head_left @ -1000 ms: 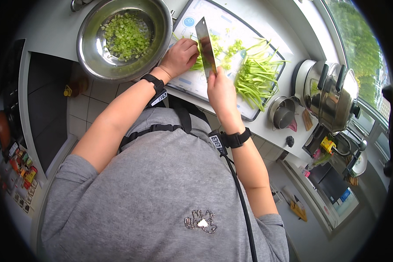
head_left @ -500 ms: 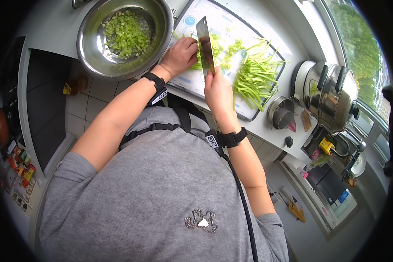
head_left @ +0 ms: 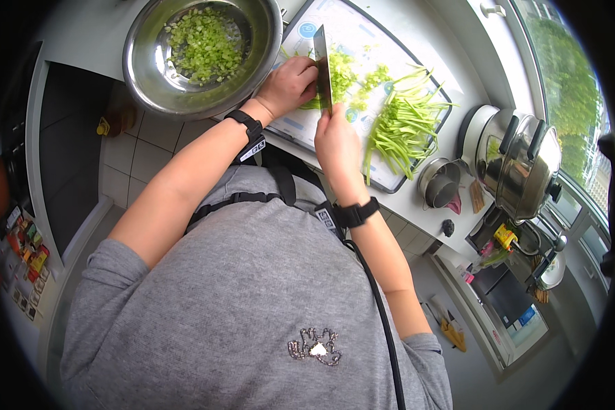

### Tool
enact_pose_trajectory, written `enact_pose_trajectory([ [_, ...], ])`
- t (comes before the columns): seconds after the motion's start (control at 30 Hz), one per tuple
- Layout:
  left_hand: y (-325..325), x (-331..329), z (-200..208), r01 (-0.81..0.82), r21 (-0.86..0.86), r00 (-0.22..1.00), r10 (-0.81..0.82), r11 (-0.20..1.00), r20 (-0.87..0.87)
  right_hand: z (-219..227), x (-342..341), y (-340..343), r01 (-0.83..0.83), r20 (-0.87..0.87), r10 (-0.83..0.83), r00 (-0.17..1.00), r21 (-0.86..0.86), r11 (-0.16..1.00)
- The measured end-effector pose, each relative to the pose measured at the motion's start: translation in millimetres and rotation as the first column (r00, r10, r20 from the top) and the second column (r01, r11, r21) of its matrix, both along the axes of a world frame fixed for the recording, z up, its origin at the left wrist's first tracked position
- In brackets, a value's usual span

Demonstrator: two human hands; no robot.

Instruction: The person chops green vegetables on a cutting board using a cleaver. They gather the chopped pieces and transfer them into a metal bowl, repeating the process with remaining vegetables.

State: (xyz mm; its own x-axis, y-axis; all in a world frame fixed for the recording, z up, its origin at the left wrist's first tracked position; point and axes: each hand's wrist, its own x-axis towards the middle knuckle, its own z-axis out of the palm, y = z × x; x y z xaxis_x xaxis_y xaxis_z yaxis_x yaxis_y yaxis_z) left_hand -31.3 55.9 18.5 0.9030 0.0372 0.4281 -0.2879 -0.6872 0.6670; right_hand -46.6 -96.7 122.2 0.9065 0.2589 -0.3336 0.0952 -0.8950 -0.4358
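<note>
My right hand (head_left: 338,145) grips the handle of a cleaver (head_left: 323,72), its broad blade standing on edge over the white cutting board (head_left: 352,29). Just left of the blade, my left hand (head_left: 288,85) is closed with curled fingers over green stalks, mostly hidden beneath it. Chopped green pieces (head_left: 343,72) lie to the right of the blade. A heap of long, thin uncut green stalks (head_left: 403,130) covers the board's right side. At the left stands a wide steel bowl (head_left: 138,75) holding more chopped green pieces (head_left: 205,48).
On the counter to the right are small metal pots (head_left: 439,184) and a large lidded steel pot (head_left: 526,164) near the window (head_left: 560,75). A bottle with a yellow cap (head_left: 109,126) is on the floor below the counter's left part.
The whole view has shifted slightly. The cleaver blade is turned more edge-on than before. Both hands keep their holds beside each other on the board.
</note>
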Motion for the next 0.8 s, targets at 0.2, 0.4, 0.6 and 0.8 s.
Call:
enact_pose_trajectory([
  [0.2, -2, 3, 1, -0.035, 0.007, 0.999, 0.035, 0.999, 0.040, -10, 19, 6, 0.041, 0.036, -0.043, 0.998, 0.066, 0.997],
  [0.4, -1, 2, -1, -0.031, -0.014, 0.999, 0.032, 0.999, 0.038, 20, 13, -10, 0.004, 0.000, -0.004, 1.000, 0.041, 0.999],
  [0.6, 0, 2, -1, -0.030, -0.025, 0.999, 0.030, 0.999, 0.029, 9, 9, -6, -0.016, -0.007, 0.017, 1.000, 0.038, 0.999],
  [0.8, 2, 1, 0, 0.014, -0.015, 0.998, -0.015, 1.000, -0.062, -21, 6, 8, 0.068, 0.027, -0.069, 0.997, 0.065, 0.996],
])
